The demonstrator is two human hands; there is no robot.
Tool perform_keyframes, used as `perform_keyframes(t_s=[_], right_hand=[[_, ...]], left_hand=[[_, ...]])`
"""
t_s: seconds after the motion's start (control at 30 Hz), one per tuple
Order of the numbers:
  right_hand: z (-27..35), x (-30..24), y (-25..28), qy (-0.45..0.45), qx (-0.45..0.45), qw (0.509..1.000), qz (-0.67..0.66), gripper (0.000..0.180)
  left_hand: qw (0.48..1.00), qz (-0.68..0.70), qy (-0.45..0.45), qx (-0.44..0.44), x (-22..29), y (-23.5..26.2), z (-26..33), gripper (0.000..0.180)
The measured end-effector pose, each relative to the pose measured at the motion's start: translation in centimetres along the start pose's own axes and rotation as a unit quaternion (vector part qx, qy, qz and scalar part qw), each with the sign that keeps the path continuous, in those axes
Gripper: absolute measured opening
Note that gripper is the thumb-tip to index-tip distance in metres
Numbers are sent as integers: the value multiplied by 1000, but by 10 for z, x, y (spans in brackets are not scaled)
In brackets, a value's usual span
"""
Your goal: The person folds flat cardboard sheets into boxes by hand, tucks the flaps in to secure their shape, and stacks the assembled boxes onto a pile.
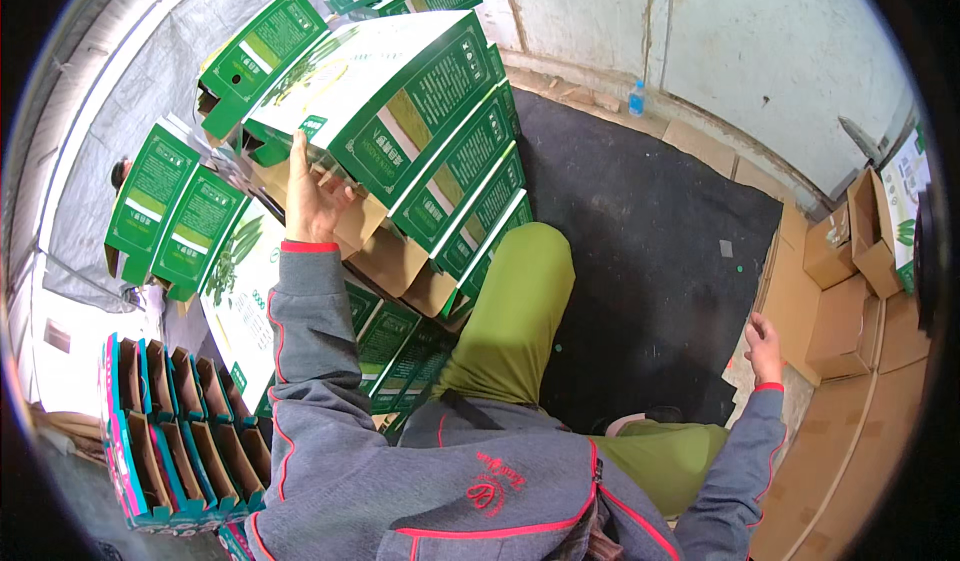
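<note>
My left hand (316, 201) is at the near open end of a green and white printed carton (400, 111) on top of a stack. One digit points up along the carton's corner, and the other fingers curl at its lower edge, gripping it. Below it lie more green cartons (462, 186) of the same kind, their brown insides showing at the near ends. Out to the right, my right hand (764, 351) hangs beside the brown cardboard, its fingers loosely bent and apart. Nothing shows in it.
Other green cartons (165, 201) stand at the left. Teal open-topped boxes (190, 441) are grouped at lower left. A black mat (650, 211) covers the floor ahead. Brown cardboard boxes (840, 326) line the right side. A blue bottle (637, 98) stands by the wall.
</note>
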State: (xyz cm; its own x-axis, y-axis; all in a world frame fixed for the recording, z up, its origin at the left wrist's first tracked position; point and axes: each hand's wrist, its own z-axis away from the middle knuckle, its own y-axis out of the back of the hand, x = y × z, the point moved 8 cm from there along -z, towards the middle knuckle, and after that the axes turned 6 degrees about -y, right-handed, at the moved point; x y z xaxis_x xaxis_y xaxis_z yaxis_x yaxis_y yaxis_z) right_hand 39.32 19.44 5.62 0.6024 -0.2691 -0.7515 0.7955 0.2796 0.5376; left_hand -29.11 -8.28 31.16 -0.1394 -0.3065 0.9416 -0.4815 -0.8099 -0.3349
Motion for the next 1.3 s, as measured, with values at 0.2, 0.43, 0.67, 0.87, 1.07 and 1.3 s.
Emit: perform_keyframes(t_s=[0.2, 0.43, 0.67, 0.87, 1.07, 1.3], right_hand=[[-2, -2, -6, -6, -10, 1000, 4, 47], [3, 3, -2, -28, 0, 999, 22, 47], [-2, 6, -12, -49, -26, 998, 14, 49], [-3, 5, -16, -68, -17, 997, 41, 44], [-15, -9, -38, -61, -39, 995, 65, 41], [-22, -27, -49, -68, -72, 990, 97, 45]], left_hand=[[981, -117, -125, 92, 18, 6, 28, 70], [754, -329, -538, -183, -6, -99, 150, 36], [929, -248, 23, -273, -300, -54, 90, 39], [842, -407, 138, -327, -440, -10, 74, 57], [807, -453, 236, -297, -512, 36, 41, 80], [826, -407, 231, -313, -576, 25, 24, 84]])
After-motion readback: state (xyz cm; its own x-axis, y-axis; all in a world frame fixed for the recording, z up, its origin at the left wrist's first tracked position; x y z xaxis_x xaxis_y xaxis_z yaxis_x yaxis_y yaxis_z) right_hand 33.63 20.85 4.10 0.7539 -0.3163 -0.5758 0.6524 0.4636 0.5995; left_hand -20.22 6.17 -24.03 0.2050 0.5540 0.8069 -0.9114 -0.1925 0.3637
